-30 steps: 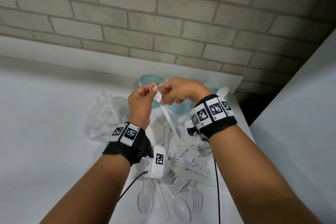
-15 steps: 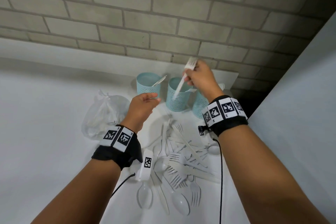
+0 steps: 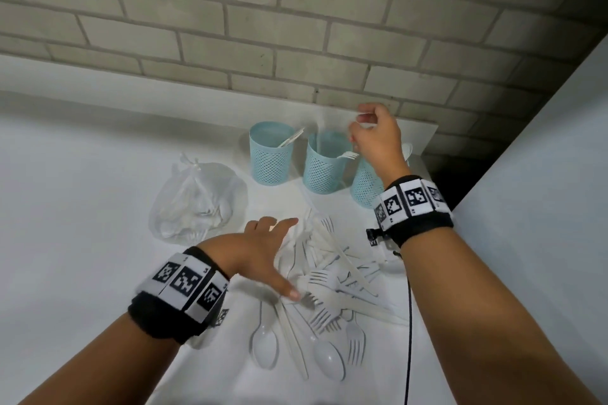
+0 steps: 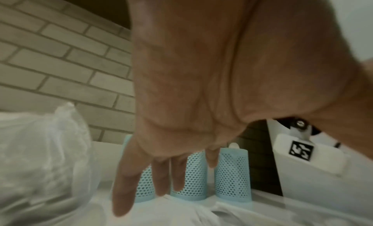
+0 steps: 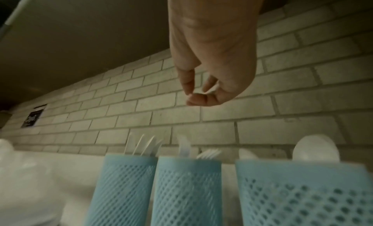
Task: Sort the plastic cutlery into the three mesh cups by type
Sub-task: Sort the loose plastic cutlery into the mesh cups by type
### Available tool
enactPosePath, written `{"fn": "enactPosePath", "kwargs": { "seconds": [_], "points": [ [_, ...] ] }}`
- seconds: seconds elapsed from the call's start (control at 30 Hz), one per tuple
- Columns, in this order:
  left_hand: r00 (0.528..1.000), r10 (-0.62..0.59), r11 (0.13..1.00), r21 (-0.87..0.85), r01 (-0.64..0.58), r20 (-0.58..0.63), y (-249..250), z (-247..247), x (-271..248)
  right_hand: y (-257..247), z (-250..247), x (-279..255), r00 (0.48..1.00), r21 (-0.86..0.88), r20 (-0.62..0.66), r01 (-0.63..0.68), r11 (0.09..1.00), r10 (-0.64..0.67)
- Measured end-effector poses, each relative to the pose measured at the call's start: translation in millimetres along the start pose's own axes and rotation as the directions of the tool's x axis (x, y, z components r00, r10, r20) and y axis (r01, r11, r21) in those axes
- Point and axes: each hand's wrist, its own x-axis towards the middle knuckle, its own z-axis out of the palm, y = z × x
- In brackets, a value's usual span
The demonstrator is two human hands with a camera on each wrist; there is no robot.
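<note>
White table (image 3: 82, 223), cutlery pile (image 3: 332, 276) under left hand (image 3: 260, 253), right hand (image 3: 378, 138) above cups (image 3: 324, 163)

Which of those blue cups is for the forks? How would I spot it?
Look along the brick wall at the row of three blue mesh cups on the white table. The fork cup is the middle one, under the raised right hand. Only it has fork tines poking over its rim.
</note>
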Motion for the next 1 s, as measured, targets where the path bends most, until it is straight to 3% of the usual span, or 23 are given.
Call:
{"fn": "enactPosePath", "kwargs": {
  "seconds": [0.07, 0.1, 0.13, 0.17, 0.2, 0.23, 0.3, 0.4, 0.47, 0.6, 0.77, 0.9, 1.0],
  "points": [
    [0.999, -0.022, 0.995, 0.094, 0.019, 0.033, -3, 8, -8, -12, -17, -11, 0.962, -0.016, 0.271, -0.041, 0.999, 0.044],
    [0.999, -0.034, 0.989, 0.143, 0.028, 0.041, -5, 12, -12, -18, -26, -19, 0.887, -0.116, 0.447, -0.076, 0.99, 0.12],
    [0.998, -0.049, 0.981, 0.189, 0.039, 0.05, -6, 16, -15, -22, -35, -27, 0.78, -0.258, 0.582, -0.094, 0.962, 0.232],
    [0.996, -0.063, 0.973, 0.228, 0.048, 0.057, -8, 20, -18, -23, -42, -33, 0.675, -0.408, 0.648, -0.083, 0.909, 0.352],
    [0.995, -0.075, 0.964, 0.258, 0.056, 0.061, -9, 23, -20, -20, -48, -39, 0.605, -0.53, 0.649, -0.075, 0.845, 0.461],
    [0.994, -0.085, 0.957, 0.282, 0.064, 0.064, -9, 28, -23, -15, -51, -44, 0.58, -0.623, 0.608, -0.076, 0.779, 0.542],
    [0.993, -0.101, 0.946, 0.315, 0.075, 0.066, -8, 37, -27, 0, -56, -53, 0.597, -0.753, 0.506, -0.046, 0.656, 0.623],
    [0.992, -0.104, 0.943, 0.323, 0.078, 0.065, -6, 55, -27, 24, -64, -67, 0.636, -0.903, 0.387, 0.114, 0.414, 0.667],
    [0.995, -0.088, 0.953, 0.294, 0.072, 0.042, -6, 64, -25, 38, -67, -77, 0.624, -0.923, 0.363, 0.141, 0.357, 0.692],
    [0.999, -0.032, 0.976, 0.215, 0.04, -0.04, -2, 72, -19, 58, -66, -96, 0.6, -0.915, 0.376, 0.119, 0.385, 0.706],
    [0.985, 0.023, 1.0, -0.003, -0.023, -0.171, 8, 71, -10, 72, -52, -112, 0.658, -0.863, 0.414, 0.064, 0.501, 0.628],
    [0.954, -0.081, 0.966, -0.258, 0.004, -0.288, 13, 64, 3, 79, -35, -120, 0.727, -0.861, 0.378, 0.047, 0.507, 0.574],
    [0.921, -0.198, 0.878, -0.478, 0.014, -0.336, 15, 57, 11, 80, -24, -122, 0.744, -0.85, 0.395, 0.073, 0.522, 0.539]
  ]
}}
